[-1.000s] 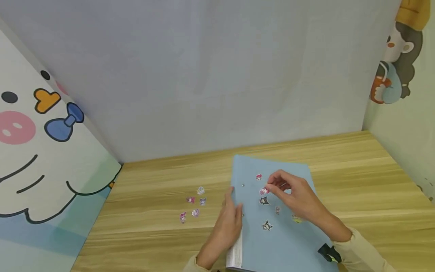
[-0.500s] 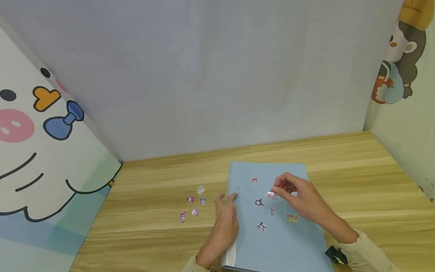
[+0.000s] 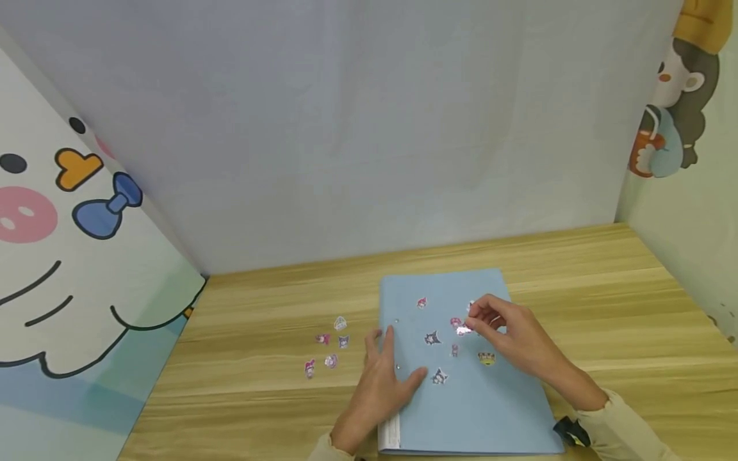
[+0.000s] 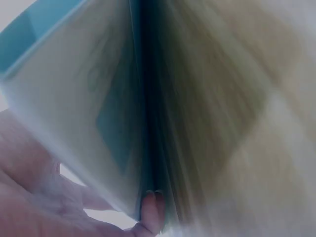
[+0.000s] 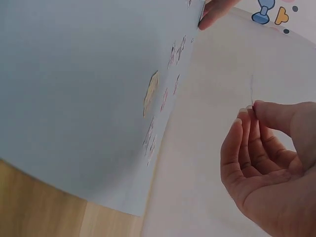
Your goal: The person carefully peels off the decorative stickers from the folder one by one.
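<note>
Glinting above the smooth cover of a pale-blue rectangular folder, a small glossy cut-out sticker is being pinched between the thumb and fingertips of the right hand. The folder is lying on a yellowish wood-grained table; its spine edge is being steadied by the left hand, with the fingers reaching loosely along it and the thumb resting on the cover. The work, it appears, is being carried past its midpoint: about seven stickers are being displayed on the cover, among them a yellow flat-bottomed sticker, two dark pointed stickers and a small pink-red sticker. Whether they are being held by glue cannot be told. Apparently awaiting placement are the pinched piece and five pink, purple and white stickers, which are lying loosely grouped on the table, left of the folder.
</note>
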Demonstrator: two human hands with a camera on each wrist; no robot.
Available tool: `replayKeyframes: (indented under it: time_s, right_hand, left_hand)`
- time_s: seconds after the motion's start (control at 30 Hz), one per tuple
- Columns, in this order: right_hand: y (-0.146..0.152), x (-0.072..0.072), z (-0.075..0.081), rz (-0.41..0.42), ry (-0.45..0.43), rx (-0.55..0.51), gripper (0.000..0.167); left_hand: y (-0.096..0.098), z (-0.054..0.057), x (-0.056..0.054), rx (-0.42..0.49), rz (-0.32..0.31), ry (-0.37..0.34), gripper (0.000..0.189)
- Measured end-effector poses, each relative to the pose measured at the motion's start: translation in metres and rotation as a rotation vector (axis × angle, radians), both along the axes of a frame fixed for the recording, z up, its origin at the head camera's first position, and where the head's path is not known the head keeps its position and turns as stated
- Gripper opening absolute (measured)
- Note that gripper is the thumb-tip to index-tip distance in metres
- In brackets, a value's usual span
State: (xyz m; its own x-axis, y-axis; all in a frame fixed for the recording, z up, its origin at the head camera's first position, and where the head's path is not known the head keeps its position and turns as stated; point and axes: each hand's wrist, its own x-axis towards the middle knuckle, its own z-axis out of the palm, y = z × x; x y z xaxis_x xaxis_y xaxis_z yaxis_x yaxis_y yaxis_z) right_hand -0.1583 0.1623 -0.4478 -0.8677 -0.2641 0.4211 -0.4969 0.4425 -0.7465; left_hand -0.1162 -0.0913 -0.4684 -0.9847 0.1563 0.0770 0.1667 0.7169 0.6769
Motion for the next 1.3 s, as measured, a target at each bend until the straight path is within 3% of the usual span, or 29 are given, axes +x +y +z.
replayKeyframes:
  time_s: [0.3, 0.57, 0.77, 0.9, 1.13, 1.3]
  right_hand:
    - [0.003, -0.001, -0.001, 0.003, -0.012, 0.005, 0.012]
    - [0.004, -0.002, -0.001, -0.013, -0.013, 0.015, 0.012]
    - [0.006, -0.002, 0.0, -0.023, -0.006, 0.015, 0.013]
    - [0.01, -0.003, 0.0, -0.028, -0.026, 0.028, 0.012]
    - [0.021, -0.008, 0.003, -0.102, -0.058, 0.064, 0.011]
    - [0.03, -0.011, 0.006, -0.119, -0.069, 0.089, 0.009]
  left_hand:
    - [-0.003, 0.004, 0.001, -0.139, -0.008, -0.012, 0.097]
    - [-0.001, 0.004, 0.001, -0.252, -0.01, 0.02, 0.094]
    - [-0.002, 0.001, -0.001, -0.369, -0.094, 0.025, 0.083]
    - [-0.004, 0.001, -0.001, -0.434, -0.147, 0.01, 0.09]
    - [-0.005, 0.002, 0.002, -0.456, -0.159, -0.07, 0.1]
    - [-0.005, 0.001, 0.003, -0.486, -0.15, -0.081, 0.1]
